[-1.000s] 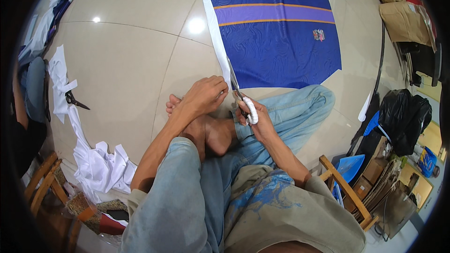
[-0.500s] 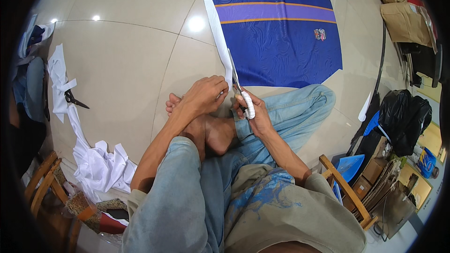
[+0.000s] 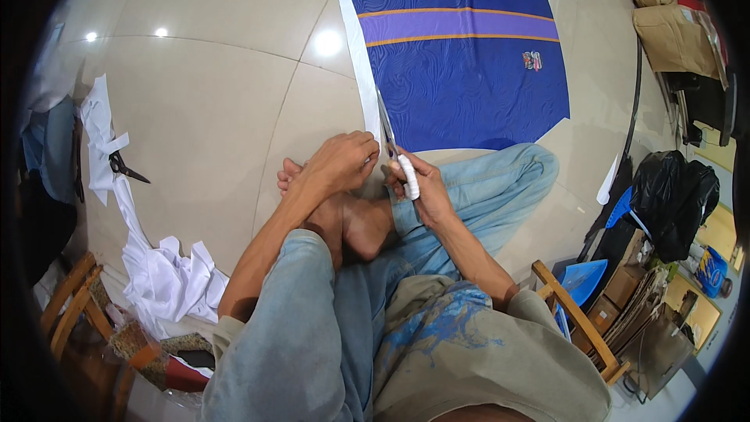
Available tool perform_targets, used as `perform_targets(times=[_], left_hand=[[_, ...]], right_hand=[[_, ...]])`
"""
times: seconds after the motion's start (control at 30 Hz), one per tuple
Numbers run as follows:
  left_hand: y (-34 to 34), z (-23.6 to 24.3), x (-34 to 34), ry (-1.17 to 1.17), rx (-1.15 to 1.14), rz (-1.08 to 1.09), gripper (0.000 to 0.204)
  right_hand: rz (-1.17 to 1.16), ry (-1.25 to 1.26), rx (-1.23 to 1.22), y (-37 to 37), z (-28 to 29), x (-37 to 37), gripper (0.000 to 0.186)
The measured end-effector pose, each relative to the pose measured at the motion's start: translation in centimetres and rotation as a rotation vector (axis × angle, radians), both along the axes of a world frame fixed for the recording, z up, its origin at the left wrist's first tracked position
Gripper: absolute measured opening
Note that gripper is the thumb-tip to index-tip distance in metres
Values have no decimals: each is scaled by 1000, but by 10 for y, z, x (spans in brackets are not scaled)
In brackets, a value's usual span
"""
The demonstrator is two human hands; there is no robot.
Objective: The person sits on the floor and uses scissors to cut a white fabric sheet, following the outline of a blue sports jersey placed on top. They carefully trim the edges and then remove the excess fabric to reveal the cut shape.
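A blue patterned fabric piece [image 3: 469, 90] with a purple band, orange lines and a small emblem lies on the tiled floor, a white strip [image 3: 357, 47] along its left edge. My left hand [image 3: 344, 160] is pinched on the lower end of that strip, beside my bare foot. My right hand [image 3: 430, 199] grips scissors [image 3: 408, 176] with white-wrapped handles, their long blades lying along the seam between strip and blue fabric. Crumpled white cloth [image 3: 172, 281] is at the left, and dark scissors [image 3: 126, 170] rest by a long white scrap [image 3: 100, 133].
A person's denim-clad leg [image 3: 51, 137] is at the far left. Wooden frames [image 3: 70, 297] [image 3: 578, 320] stand at lower left and right. Brown bags [image 3: 672, 39], black plastic bags [image 3: 672, 203], a blue dustpan [image 3: 582, 281] and cardboard [image 3: 625, 289] line the right side.
The scissors' handle and my right fingers have shifted slightly left, and the blue fabric has shifted slightly. The person at the far left has drawn back; my left hand is nearly still.
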State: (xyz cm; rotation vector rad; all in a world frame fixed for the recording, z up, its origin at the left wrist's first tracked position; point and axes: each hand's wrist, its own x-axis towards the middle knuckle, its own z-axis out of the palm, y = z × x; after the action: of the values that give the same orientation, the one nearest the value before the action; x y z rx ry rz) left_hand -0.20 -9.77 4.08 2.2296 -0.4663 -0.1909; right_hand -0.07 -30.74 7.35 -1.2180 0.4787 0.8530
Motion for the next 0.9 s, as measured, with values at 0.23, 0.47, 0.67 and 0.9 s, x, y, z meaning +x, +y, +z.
perform_targets(times=[0.23, 0.47, 0.67, 0.9], left_hand=[[-1, -1, 0, 43, 39, -12, 9], [0, 2, 2, 73, 33, -47, 10], [0, -4, 0, 101, 58, -40, 8], [0, -2, 1, 132, 73, -66, 7]], right_hand=[[-48, -28, 73, 14, -8, 32, 54], [8, -68, 53, 17, -22, 33, 60], [-45, -65, 92, 28, -17, 57, 54], [-47, -93, 30, 41, -23, 68, 55]])
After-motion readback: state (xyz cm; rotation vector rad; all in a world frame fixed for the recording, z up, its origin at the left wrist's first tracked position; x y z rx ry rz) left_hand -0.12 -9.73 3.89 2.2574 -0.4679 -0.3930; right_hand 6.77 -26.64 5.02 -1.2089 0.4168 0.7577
